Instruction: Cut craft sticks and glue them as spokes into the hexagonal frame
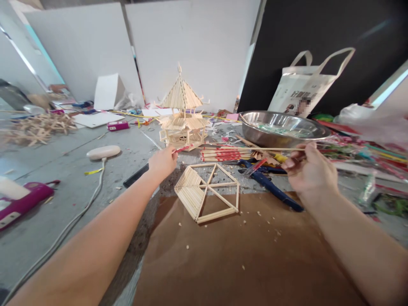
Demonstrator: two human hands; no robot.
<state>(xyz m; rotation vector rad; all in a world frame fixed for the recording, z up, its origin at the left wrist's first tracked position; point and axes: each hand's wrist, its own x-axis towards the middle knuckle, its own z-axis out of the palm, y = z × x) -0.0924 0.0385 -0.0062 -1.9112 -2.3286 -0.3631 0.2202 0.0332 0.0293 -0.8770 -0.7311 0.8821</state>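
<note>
My right hand is closed, pinching a long thin wooden stick that reaches left above a bundle of red-wrapped sticks. At the far side, my left hand is closed on a narrow red-printed strip, its far end near the base of a wooden-stick pagoda model. Between my forearms lies a flat six-sided stick frame with spokes; its left section is filled with sticks side by side. Blue-handled pliers lie under my right hand, beside a clear wrapper with red print.
Brown paper covers the near table. A steel basin stands back right, before a white tote bag. Left are a white corded device, a magenta power strip and a stick pile. A dark object lies beside my left wrist.
</note>
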